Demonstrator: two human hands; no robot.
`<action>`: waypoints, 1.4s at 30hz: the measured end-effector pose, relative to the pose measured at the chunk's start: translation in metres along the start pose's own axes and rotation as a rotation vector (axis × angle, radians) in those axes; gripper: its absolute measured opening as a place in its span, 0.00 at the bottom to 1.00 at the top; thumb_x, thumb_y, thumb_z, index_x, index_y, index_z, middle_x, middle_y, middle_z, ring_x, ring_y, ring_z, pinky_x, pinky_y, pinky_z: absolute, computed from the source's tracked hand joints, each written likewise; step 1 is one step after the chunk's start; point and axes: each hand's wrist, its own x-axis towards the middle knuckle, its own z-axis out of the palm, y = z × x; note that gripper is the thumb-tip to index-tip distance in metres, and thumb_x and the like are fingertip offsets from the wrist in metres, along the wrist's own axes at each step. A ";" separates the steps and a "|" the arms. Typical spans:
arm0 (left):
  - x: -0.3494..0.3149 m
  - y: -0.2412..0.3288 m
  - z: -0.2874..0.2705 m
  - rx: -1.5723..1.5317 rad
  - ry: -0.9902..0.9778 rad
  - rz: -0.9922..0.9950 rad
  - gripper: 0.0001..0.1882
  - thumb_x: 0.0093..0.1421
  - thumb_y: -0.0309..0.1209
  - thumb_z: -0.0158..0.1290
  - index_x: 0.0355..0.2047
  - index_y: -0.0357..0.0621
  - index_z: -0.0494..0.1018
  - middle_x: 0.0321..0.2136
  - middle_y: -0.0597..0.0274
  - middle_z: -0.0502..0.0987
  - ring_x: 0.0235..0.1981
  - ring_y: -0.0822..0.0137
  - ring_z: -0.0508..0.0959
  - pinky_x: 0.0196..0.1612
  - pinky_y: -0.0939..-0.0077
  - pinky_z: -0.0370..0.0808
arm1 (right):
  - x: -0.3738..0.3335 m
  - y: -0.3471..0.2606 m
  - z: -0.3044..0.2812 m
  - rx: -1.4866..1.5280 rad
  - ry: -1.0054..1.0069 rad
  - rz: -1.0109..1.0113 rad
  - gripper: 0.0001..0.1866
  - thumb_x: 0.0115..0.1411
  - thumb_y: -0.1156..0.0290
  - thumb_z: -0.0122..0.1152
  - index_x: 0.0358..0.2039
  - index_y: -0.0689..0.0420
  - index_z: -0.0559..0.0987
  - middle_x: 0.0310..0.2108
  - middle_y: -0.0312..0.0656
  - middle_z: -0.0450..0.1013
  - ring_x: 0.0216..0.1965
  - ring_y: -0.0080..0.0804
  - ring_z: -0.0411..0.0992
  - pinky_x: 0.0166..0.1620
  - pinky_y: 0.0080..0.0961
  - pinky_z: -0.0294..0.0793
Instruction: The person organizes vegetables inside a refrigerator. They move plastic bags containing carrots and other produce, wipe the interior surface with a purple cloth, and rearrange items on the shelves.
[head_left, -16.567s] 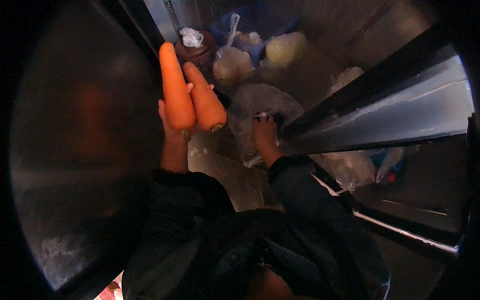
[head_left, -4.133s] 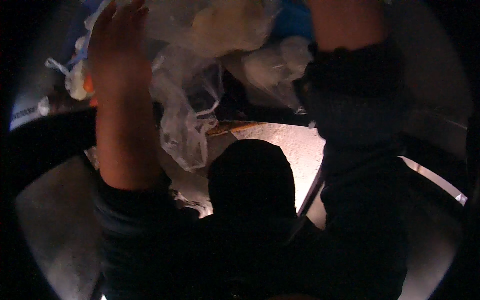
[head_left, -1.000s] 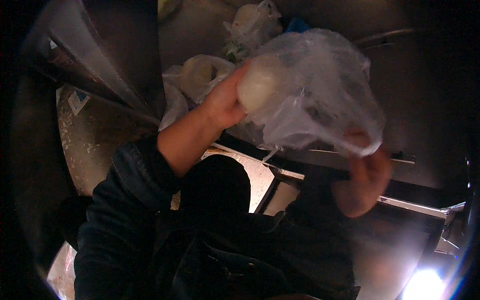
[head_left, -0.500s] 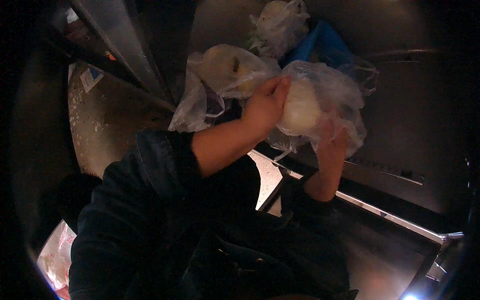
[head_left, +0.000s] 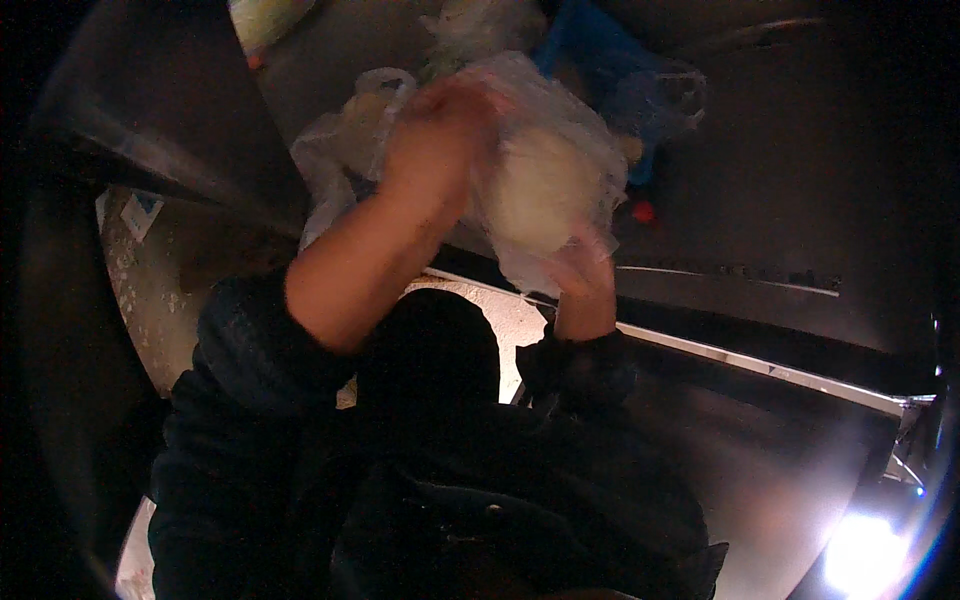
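Both my hands are on a clear plastic bag (head_left: 560, 130) that holds a pale round vegetable (head_left: 545, 185), about head-sized. My left hand (head_left: 440, 125) grips the bag's upper left side, blurred by motion. My right hand (head_left: 580, 270) holds the bag from underneath. The bag hangs in front of a dark steel cabinet interior. My dark sleeves come up from the lower edge.
Another clear bag (head_left: 335, 150) with pale contents lies left of my left hand. A blue bag (head_left: 620, 75) sits behind, with a small red thing (head_left: 643, 212) below it. A steel door (head_left: 150, 110) stands at left, a steel ledge (head_left: 760, 350) at right. A bright light (head_left: 865, 555) glares bottom right.
The bag with the round vegetable has come lower and nearer the cabinet. My left hand has shifted on the bag's top; my right hand stays beneath it.
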 end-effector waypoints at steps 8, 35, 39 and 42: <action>-0.015 0.032 -0.011 0.077 0.189 -0.171 0.14 0.56 0.30 0.53 0.44 0.50 0.69 0.44 0.62 0.72 0.45 0.62 0.70 0.40 0.65 0.71 | -0.012 -0.059 -0.018 -0.917 0.250 -0.243 0.36 0.53 0.57 0.60 0.59 0.58 0.62 0.58 0.47 0.62 0.57 0.44 0.61 0.57 0.44 0.62; -0.119 0.176 -0.082 0.817 -0.545 0.027 0.13 0.59 0.37 0.47 0.25 0.39 0.66 0.30 0.57 0.72 0.28 0.71 0.69 0.32 0.78 0.66 | 0.013 -0.101 -0.029 0.343 -0.546 -0.111 0.47 0.53 0.48 0.59 0.64 0.60 0.49 0.38 0.44 0.68 0.34 0.31 0.68 0.35 0.29 0.70; -0.114 0.165 -0.058 1.026 -0.581 -0.300 0.15 0.60 0.40 0.46 0.33 0.38 0.68 0.31 0.51 0.72 0.28 0.61 0.73 0.32 0.70 0.69 | 0.052 -0.037 0.038 0.288 -0.283 -0.046 0.50 0.51 0.51 0.61 0.65 0.60 0.45 0.40 0.44 0.66 0.33 0.30 0.66 0.35 0.26 0.67; -0.116 0.144 -0.056 1.802 -0.424 -0.057 0.20 0.55 0.35 0.52 0.46 0.39 0.67 0.37 0.44 0.73 0.37 0.46 0.75 0.38 0.59 0.72 | 0.067 -0.013 0.042 0.293 -0.047 -0.005 0.46 0.51 0.51 0.57 0.64 0.58 0.48 0.50 0.47 0.64 0.41 0.34 0.67 0.44 0.33 0.67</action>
